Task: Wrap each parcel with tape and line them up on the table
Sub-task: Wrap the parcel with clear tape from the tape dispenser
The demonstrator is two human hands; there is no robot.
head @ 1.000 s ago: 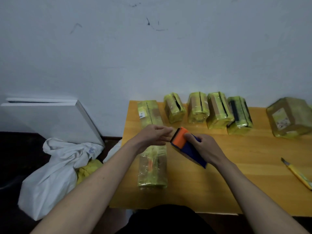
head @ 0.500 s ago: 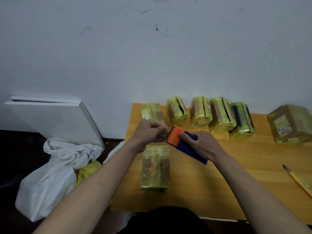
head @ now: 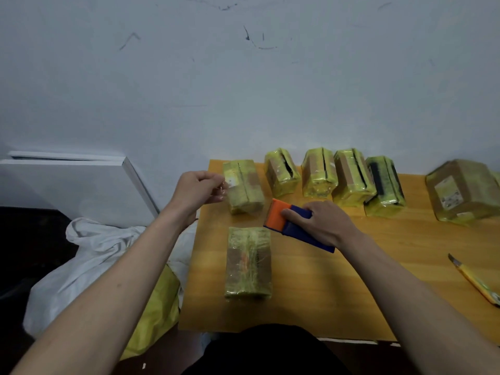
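The right hand (head: 322, 226) grips the orange-and-blue tape dispenser (head: 295, 226) low over the table (head: 338, 293), while the left hand (head: 198, 192) pinches a clear tape end, likely drawing out a length for the parcel (head: 248, 262) lying just below, short of the back row.

We count seven parcels on the table (head: 338, 288): five in a row by the wall (head: 244, 186) (head: 281, 171) (head: 319, 173) (head: 351, 178) (head: 384, 186), one bigger box off to the right (head: 462, 192), and one lying alone near the front edge (head: 248, 262) (a sliver of something at the far right edge may be another, we cannot tell). One orange-and-blue tape dispenser (head: 293, 223), one yellow utility knife (head: 476, 282), two hands (head: 197, 192) (head: 322, 223). Off the table we get one white bag (head: 89, 255) and one white panel (head: 67, 185) against the wall.
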